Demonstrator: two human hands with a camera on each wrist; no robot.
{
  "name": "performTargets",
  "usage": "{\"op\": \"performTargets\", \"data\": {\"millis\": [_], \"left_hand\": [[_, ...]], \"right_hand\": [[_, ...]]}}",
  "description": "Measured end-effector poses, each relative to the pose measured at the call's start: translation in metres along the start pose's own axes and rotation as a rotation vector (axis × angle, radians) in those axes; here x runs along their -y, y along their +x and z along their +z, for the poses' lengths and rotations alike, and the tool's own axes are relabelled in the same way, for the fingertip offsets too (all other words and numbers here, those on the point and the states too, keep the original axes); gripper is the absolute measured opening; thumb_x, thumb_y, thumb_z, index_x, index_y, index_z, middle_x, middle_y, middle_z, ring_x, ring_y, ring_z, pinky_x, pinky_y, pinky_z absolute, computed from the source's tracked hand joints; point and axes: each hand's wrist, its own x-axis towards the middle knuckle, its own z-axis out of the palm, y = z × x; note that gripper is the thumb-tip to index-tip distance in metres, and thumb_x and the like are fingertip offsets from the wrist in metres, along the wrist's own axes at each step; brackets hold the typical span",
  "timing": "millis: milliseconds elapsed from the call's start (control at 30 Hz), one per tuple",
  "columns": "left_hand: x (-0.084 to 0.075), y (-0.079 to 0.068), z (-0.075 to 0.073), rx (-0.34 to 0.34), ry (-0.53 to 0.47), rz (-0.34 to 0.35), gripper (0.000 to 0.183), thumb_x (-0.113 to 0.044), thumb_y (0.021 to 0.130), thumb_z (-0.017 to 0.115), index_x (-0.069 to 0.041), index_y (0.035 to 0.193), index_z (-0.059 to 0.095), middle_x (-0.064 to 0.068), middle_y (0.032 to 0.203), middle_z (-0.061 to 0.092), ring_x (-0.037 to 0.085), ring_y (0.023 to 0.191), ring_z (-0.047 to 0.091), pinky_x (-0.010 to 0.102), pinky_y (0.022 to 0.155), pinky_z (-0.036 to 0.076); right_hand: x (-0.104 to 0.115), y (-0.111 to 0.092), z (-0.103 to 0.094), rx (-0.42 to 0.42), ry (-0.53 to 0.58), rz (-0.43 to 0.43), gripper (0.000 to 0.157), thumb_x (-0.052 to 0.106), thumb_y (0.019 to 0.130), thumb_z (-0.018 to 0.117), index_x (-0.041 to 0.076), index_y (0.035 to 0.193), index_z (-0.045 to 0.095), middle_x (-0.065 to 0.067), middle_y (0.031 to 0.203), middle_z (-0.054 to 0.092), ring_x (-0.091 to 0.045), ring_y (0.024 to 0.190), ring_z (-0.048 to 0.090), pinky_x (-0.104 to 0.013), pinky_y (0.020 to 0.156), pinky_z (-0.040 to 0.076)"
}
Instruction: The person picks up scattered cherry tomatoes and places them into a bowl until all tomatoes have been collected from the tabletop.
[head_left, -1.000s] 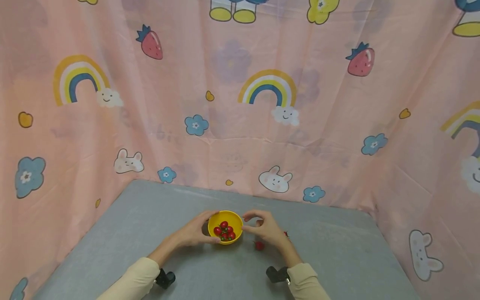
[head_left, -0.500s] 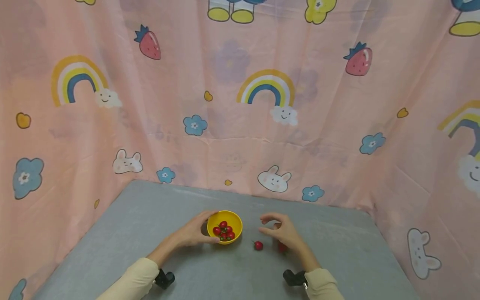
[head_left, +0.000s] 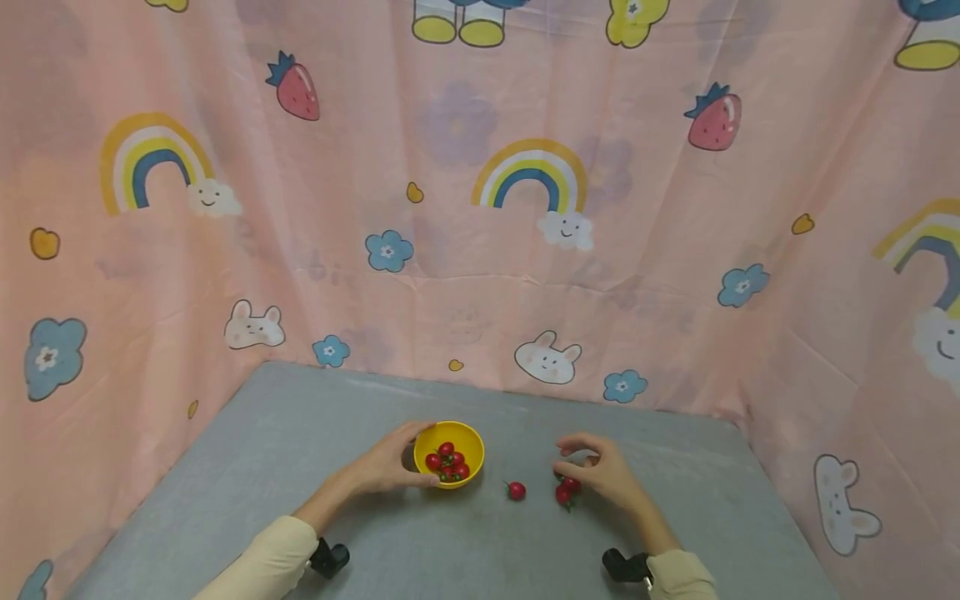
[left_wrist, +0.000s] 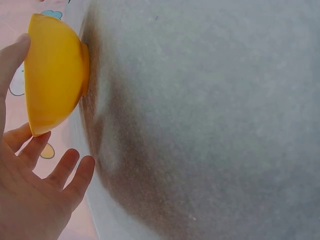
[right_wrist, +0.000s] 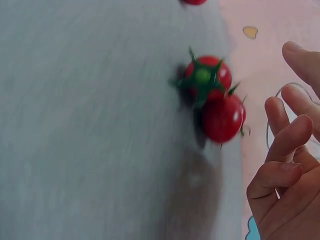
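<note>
Several red cherry tomatoes point(head_left: 457, 459) lie in a small yellow bowl point(head_left: 477, 447) on the grey table. My left hand point(head_left: 390, 463) holds the bowl from its left side; in the left wrist view the thumb and fingertips touch opposite edges of the bowl's rim point(left_wrist: 29, 85). To the right, my right hand point(head_left: 606, 473) hovers beside a cluster of cherry tomatoes point(head_left: 563, 496), thumb and fingers apart and nothing between them. Seen from the right wrist, two tomatoes point(right_wrist: 222, 120) with green calyxes touch each other, apart from the fingers. A single cherry tomato point(head_left: 516, 491) lies between bowl and cluster.
The grey table point(head_left: 337, 417) ends at a pink curtain point(head_left: 450, 317) printed with rainbows, flowers and rabbits, which hangs behind it and on both sides. A black wrist mount point(head_left: 626, 567) sits at the right sleeve, and another black mount point(head_left: 330, 558) at the left.
My right hand has moved from the bowl's right edge rightward to the tomato cluster, uncovering the single tomato. My left hand has kept its hold on the bowl.
</note>
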Motion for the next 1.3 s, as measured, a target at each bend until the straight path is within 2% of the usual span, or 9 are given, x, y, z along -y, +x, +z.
{"op": "performTargets", "data": {"millis": [200, 400, 800, 1067, 1300], "left_hand": [[0.0, 0.001, 0.0, 0.002, -0.006, -0.003, 0.09, -0.039, 0.083, 0.086, -0.008, 0.154, 0.041, 0.013, 0.15, 0.045, 0.035, 0.131, 0.047, 0.061, 0.11, 0.034], [0.0, 0.001, -0.002, 0.004, -0.008, 0.004, 0.089, -0.039, 0.083, 0.085, -0.008, 0.154, 0.041, 0.014, 0.15, 0.045, 0.035, 0.13, 0.047, 0.06, 0.11, 0.035], [0.0, 0.001, -0.001, 0.0, 0.007, -0.012, 0.089, -0.041, 0.083, 0.085, -0.009, 0.154, 0.041, 0.013, 0.15, 0.045, 0.035, 0.13, 0.048, 0.061, 0.109, 0.036], [0.0, 0.001, 0.0, 0.001, 0.005, -0.012, 0.089, -0.04, 0.083, 0.085, -0.009, 0.154, 0.041, 0.014, 0.151, 0.044, 0.035, 0.131, 0.047, 0.062, 0.109, 0.035], [-0.001, 0.0, 0.001, -0.002, 0.0, -0.019, 0.09, -0.041, 0.082, 0.086, -0.009, 0.154, 0.041, 0.014, 0.151, 0.044, 0.036, 0.131, 0.047, 0.062, 0.109, 0.034]], "right_hand": [[-0.01, -0.013, -0.014, 0.012, -0.017, -0.005, 0.038, 0.008, 0.087, 0.081, -0.007, 0.119, 0.067, -0.02, 0.104, 0.067, -0.006, 0.051, 0.034, -0.023, 0.044, 0.033], [-0.017, -0.022, -0.025, 0.046, -0.032, 0.018, 0.048, 0.009, 0.085, 0.084, -0.006, 0.125, 0.064, -0.022, 0.107, 0.066, -0.004, 0.049, 0.029, -0.021, 0.042, 0.031], [-0.015, -0.028, -0.026, 0.125, -0.096, 0.07, 0.057, 0.014, 0.081, 0.087, 0.0, 0.131, 0.062, -0.022, 0.113, 0.064, -0.005, 0.049, 0.035, -0.022, 0.045, 0.036], [-0.012, -0.029, -0.025, 0.158, -0.095, 0.07, 0.051, 0.014, 0.083, 0.086, 0.001, 0.128, 0.065, -0.017, 0.11, 0.067, -0.006, 0.051, 0.037, -0.021, 0.046, 0.036], [-0.012, -0.026, -0.023, 0.198, -0.119, 0.037, 0.037, 0.016, 0.087, 0.083, 0.004, 0.12, 0.071, -0.011, 0.11, 0.07, -0.01, 0.056, 0.038, -0.023, 0.047, 0.035]]}}
